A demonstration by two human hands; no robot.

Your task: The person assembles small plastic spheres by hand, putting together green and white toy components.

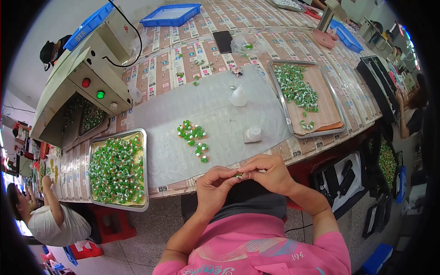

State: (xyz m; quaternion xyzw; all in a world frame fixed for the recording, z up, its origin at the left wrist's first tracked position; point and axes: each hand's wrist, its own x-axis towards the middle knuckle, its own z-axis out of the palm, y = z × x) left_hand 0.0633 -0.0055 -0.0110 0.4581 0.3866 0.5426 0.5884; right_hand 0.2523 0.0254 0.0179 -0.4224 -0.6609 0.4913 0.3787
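Observation:
My left hand and my right hand meet at the table's near edge, thumbs and fingertips pinched together. Between them sits a small green piece, mostly covered by the fingers; its exact kind is too small to make out. Ahead, on a whitish sheet, lies a loose cluster of small green, white and orange pieces. A small white round tub stands on the sheet beyond my right hand. Farther back is a white squeeze bottle with a narrow tip.
At left, a metal tray is heaped with similar pieces. Another metal tray at right holds green-and-white ones. A beige machine with red and green buttons stands back left. Beyond lie a black phone and a blue tray. People sit at both sides.

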